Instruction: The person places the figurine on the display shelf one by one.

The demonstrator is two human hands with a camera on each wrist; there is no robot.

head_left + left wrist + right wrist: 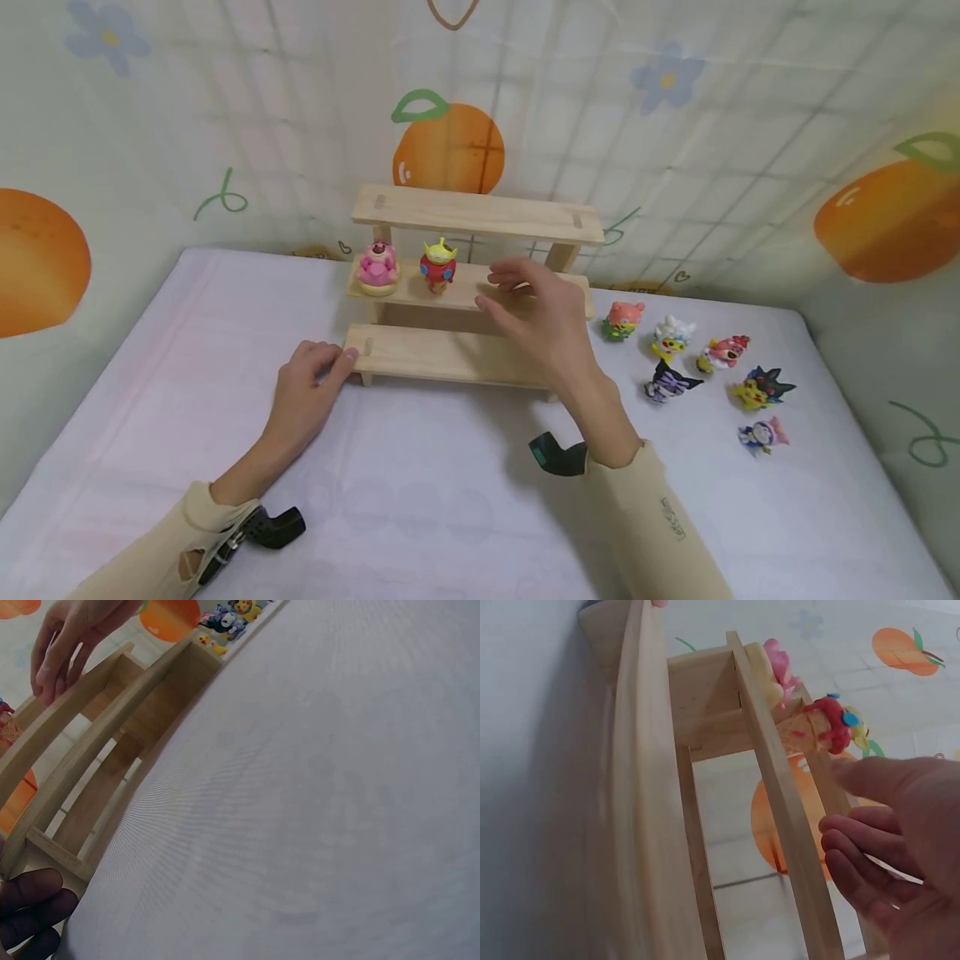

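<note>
A three-tier wooden display stand stands on the cloth-covered table. On its middle tier, a pink bear figurine sits at the left end, beside a figurine with a yellow three-eyed head, red body and cone base. My left hand grips the left end of the bottom tier, its thumb at the board's edge; curled fingers show there in the left wrist view. Over the middle tier, my right hand holds nothing, its fingers relaxed and a short way right of the cone figurine.
Right of the stand lie or stand several small figurines, among them a pink-hooded one, a white-topped one, a black-eared one and a spiky dark-capped one. A curtain with orange prints hangs behind the table.
</note>
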